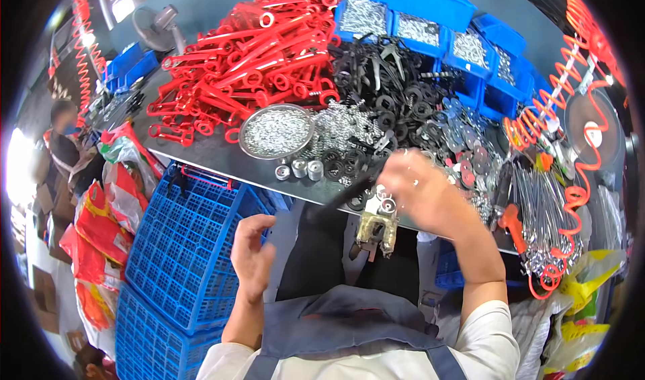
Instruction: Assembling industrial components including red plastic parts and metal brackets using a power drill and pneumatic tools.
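Note:
My left hand (254, 254) is raised left of my lap, its thumb and fingers apart and nothing visible between them. Over the table's front edge, my right hand (418, 186) is curled and blurred by motion; what its fingers hold is unclear. Below it, a worn brass-coloured fixture (376, 231) juts out from the edge, with a round silvery part (387, 207) at its top. A blurred dark bar (342, 200) slants between the hands, one end close to my right fingers. Small metal cylinders (299, 170) stand on the table by black rings (334, 167).
Behind lie piled red tool frames (248, 71), a round tray (277, 153) of small silvery parts and black levers (383, 71). Blue bins (426, 4) line the back. Blue crates (181, 246) stand at left. Orange coiled hoses (534, 128) and metal rods (541, 205) are at right.

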